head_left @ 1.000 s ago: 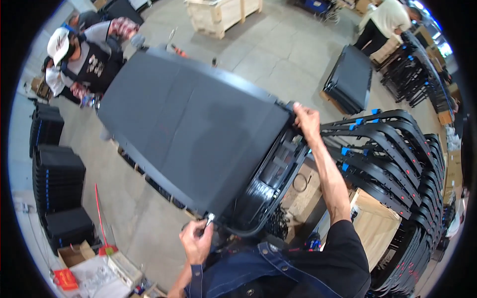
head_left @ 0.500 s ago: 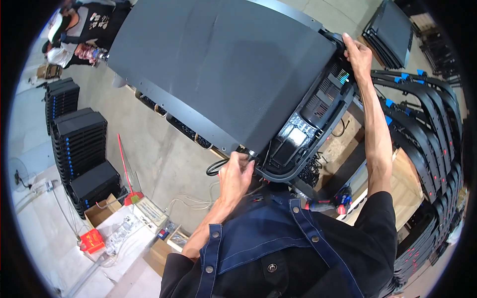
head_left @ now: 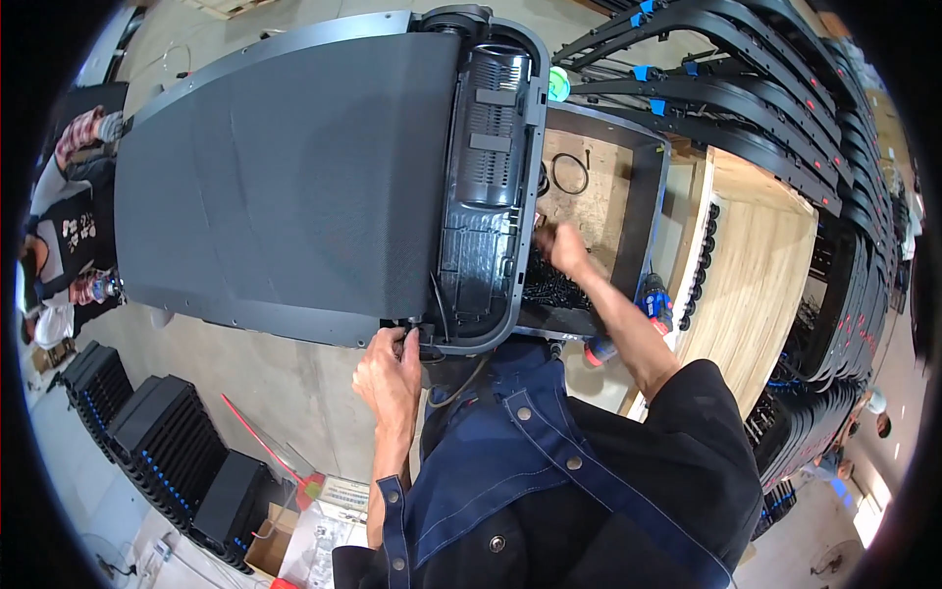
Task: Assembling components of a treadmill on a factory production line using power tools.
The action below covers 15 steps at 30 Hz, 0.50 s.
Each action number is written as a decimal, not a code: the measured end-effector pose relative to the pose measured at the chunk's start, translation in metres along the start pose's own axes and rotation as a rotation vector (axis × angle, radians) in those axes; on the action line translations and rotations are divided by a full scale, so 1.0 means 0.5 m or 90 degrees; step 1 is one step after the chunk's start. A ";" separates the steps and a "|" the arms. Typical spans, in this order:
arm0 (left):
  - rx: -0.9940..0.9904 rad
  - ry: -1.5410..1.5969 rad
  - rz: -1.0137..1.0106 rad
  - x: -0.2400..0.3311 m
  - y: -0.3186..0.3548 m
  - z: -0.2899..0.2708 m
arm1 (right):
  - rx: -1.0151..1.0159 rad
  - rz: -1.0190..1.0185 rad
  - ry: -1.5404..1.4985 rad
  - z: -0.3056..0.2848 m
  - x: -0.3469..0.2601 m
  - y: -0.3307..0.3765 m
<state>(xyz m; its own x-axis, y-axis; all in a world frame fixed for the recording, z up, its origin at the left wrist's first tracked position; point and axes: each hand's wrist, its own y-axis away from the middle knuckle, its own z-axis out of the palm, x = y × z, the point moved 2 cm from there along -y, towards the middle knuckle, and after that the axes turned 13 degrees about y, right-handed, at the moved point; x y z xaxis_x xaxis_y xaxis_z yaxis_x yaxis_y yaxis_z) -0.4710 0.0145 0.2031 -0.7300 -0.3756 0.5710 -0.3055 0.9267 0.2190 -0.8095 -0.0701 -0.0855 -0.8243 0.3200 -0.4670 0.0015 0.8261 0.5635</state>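
A treadmill deck with a dark grey belt (head_left: pixel 304 187) lies in front of me, its motor-end frame (head_left: pixel 535 128) on the right. Inside that frame are a black vented cover (head_left: pixel 491 128) and a glossy black tray-like part. My left hand (head_left: pixel 388 373) is closed at the near corner of the belt, by the roller's end; whatever its fingers pinch is hidden. Beyond the frame's right edge, my right hand (head_left: pixel 562 250) is curled over a wooden-bottomed bin (head_left: pixel 613 201), beside a pile of small black hardware (head_left: pixel 559 285). What it holds, if anything, cannot be made out.
A co-worker (head_left: pixel 74 231) has both hands at the deck's far left end. A cordless drill (head_left: pixel 654 299) lies beside the bin. Curved black frames (head_left: pixel 746 88) are stacked at right, near a wooden crate (head_left: pixel 751 265). Black parts (head_left: pixel 172 432) stand stacked at lower left.
My right hand has left the deck's far corner and come down to the bin. The deck appears turned and further left in view. My left hand stays at the near corner.
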 end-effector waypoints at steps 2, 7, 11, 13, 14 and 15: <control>0.006 0.025 -0.009 -0.016 0.006 -0.004 | 0.019 -0.005 0.146 0.101 0.040 0.050; -0.003 0.048 -0.025 -0.031 0.011 -0.015 | 0.024 -0.046 0.252 0.181 0.034 0.124; -0.038 0.081 -0.016 -0.037 0.010 -0.023 | -0.006 -0.062 0.316 0.188 0.059 0.117; -0.064 0.108 0.012 -0.055 0.008 -0.027 | -0.021 -0.043 0.272 0.162 0.073 0.111; -0.063 0.120 0.037 -0.065 0.009 -0.030 | 0.013 -0.061 0.253 0.136 0.052 0.126; -0.080 0.124 0.045 -0.078 0.013 -0.036 | 0.013 -0.060 0.289 0.151 0.054 0.131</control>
<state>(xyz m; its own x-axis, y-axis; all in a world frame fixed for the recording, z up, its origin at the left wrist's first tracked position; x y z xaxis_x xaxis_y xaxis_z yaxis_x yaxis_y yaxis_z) -0.4336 0.0354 0.1967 -0.6109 -0.3114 0.7279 -0.1708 0.9496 0.2629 -0.7888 0.0278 -0.1125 -0.9859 0.0108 -0.1670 -0.0781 0.8527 0.5165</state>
